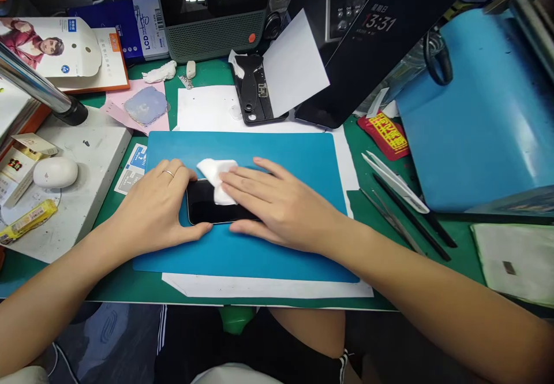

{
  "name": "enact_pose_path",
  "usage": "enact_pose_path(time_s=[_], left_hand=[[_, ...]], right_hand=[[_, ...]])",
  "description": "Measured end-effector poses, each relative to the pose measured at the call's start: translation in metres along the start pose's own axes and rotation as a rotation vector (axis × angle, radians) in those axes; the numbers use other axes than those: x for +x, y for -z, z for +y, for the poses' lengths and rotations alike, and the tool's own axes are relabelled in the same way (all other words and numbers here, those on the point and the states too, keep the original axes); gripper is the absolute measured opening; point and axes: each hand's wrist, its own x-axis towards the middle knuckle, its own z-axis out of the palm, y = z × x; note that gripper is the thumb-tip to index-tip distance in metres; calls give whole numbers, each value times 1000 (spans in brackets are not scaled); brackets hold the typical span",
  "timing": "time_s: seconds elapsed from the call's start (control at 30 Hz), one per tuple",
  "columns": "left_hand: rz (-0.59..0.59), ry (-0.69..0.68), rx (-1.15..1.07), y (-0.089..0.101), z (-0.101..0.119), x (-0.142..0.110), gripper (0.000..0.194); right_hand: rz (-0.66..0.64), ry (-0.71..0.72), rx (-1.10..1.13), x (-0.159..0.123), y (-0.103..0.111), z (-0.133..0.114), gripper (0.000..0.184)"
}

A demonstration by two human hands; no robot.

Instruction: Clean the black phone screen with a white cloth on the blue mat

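Observation:
A black smartphone (201,202) lies flat on a blue mat (259,260), its screen facing up. My left hand (162,205) grips the phone's left end, thumb along the near edge and fingers at the far edge. Across the screen lies a crumpled white wipe (219,179). The outstretched fingers of my right hand (281,205) rest flat on that wipe, pressing it onto the glass, with the thumb by the phone's near edge. The phone's right end is hidden under my right hand.
Tweezers (396,182) and thin tools lie right of the mat, near a red packet (385,135). Behind it stand a tablet (381,32) and an opened phone part (251,92). On the left are a white box (95,147), an earbud case (55,172) and a metal post (38,78).

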Motion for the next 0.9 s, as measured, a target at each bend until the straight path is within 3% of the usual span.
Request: enact_pose_path(time_s=[0.1,0.27,0.43,0.73,0.9], left_hand=[[-2,16,-23,0,0,1,58],[-28,35,-36,1,1,1,59],[-49,42,-16,2,-1,0,60],[-99,109,-57,5,1,2,65],[-71,99,-88,4,-2,1,64]], right_hand=[[-90,36,2,1,0,-3,67],[-6,54,-69,-3,8,-4,54],[-52,90,-81,1,2,-12,72],[-39,-75,-219,-13,28,-34,56],[-13,9,-195,-15,13,-34,67]])
